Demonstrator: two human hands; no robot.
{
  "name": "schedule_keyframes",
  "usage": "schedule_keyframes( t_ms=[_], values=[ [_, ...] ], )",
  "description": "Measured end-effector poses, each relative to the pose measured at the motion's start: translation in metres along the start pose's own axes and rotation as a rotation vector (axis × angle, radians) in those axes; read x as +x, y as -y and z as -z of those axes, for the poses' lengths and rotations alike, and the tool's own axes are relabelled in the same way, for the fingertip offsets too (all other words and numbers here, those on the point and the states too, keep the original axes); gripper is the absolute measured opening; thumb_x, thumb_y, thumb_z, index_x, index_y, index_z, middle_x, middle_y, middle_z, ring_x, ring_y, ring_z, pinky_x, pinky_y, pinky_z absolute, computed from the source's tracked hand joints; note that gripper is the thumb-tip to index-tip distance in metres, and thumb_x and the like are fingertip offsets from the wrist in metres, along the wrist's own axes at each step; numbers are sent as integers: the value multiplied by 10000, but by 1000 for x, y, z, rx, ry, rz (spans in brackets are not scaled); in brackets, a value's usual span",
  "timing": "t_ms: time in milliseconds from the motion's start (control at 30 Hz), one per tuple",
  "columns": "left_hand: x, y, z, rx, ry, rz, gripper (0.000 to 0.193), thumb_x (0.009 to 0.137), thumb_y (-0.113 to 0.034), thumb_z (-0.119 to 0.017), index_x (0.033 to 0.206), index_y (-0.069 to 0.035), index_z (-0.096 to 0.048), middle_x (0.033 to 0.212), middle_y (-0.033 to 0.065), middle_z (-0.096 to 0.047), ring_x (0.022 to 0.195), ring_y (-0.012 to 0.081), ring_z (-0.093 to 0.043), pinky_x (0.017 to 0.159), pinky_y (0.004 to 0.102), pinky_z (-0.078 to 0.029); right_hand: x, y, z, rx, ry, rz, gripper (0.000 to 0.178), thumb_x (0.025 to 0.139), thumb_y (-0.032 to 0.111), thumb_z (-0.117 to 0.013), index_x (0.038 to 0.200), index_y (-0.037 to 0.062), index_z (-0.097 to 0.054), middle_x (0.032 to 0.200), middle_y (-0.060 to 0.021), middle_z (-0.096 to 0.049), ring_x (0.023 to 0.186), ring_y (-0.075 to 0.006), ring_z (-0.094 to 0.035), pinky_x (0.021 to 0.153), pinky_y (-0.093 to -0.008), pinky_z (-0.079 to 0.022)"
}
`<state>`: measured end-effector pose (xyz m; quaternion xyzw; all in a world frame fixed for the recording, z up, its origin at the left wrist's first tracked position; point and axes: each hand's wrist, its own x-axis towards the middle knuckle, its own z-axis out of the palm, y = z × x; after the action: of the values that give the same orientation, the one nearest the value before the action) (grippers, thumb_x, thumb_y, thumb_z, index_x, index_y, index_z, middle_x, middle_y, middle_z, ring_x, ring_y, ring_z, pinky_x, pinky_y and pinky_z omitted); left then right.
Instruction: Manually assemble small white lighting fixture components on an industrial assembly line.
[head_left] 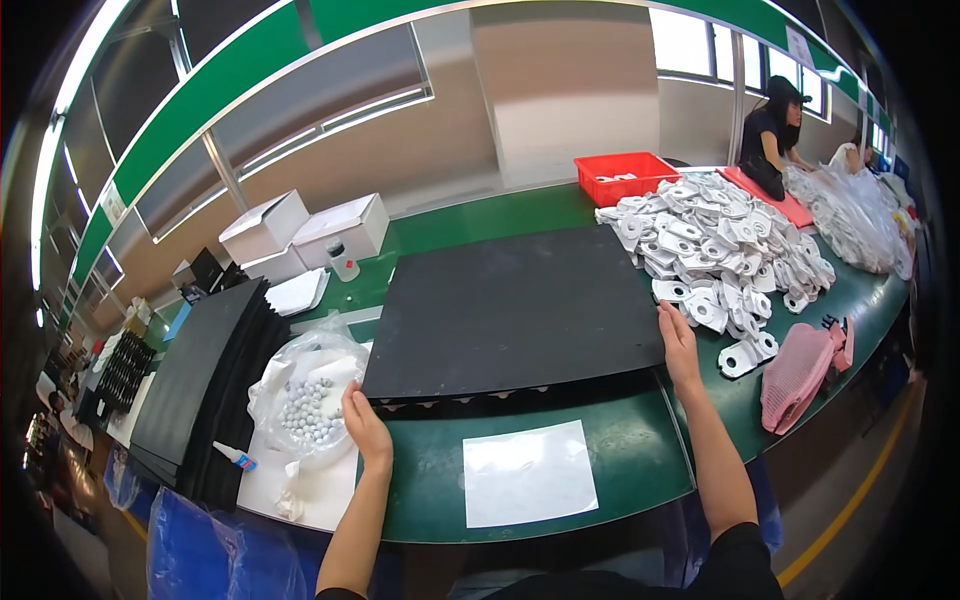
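Note:
A wide black board (520,310) lies level in front of me above the green table, with bits of something pale showing under its near edge. My left hand (367,428) grips its near left corner, fingers together along the edge. At the board's right side, my right hand (681,350) holds the edge near the front corner, its fingertips pointing away from me. Close to my left hand sits a clear plastic bag (310,400) of small whitish balls. Beyond my right hand spreads a heap of white flat parts (705,240) with round holes.
A white sheet (528,473) lies on the green tabletop (430,500) nearest me. At left are a stack of black boards (205,380), a small glue bottle (236,456), white boxes (342,228) and a jar (342,262). A red bin (625,178), pink mesh bag (798,378) and co-worker (770,140) are right.

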<state>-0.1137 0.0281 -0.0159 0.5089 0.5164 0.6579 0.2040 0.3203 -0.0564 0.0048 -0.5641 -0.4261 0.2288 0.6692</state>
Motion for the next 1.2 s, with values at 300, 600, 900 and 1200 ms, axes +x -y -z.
schedule_keyframes(
  t_ms=[300,600,900,1200],
  values=[
    [4,4,-3,-120,90,146,418,950,-229,-308,1226,65,-419,1232,156,-472,1146,230,-435,973,298,-307,4,2,-3,72,148,-22,560,925,345,-421,1330,-18,-291,1357,-165,-334,1268,-216,-301,1037,-288,-217],
    [0,1,-6,-66,77,107,388,948,-210,-308,1184,59,-458,1173,146,-507,1093,222,-463,950,302,-329,11,-6,-1,3,113,-43,608,921,415,-390,1326,-28,-296,1368,-158,-325,1274,-224,-292,1040,-288,-201],
    [2,11,-2,-85,113,87,390,948,-216,-317,1173,68,-460,1166,143,-510,1081,219,-469,945,301,-330,16,-13,-4,38,106,-66,621,917,437,-382,1314,-36,-315,1353,-154,-350,1260,-220,-318,1031,-283,-219],
    [1,12,-2,-87,110,100,404,951,-223,-307,1200,66,-442,1189,144,-497,1107,219,-455,960,299,-312,14,-5,-9,81,66,-125,642,913,472,-364,1291,-48,-352,1341,-154,-370,1253,-218,-329,1028,-279,-223]
  ],
)
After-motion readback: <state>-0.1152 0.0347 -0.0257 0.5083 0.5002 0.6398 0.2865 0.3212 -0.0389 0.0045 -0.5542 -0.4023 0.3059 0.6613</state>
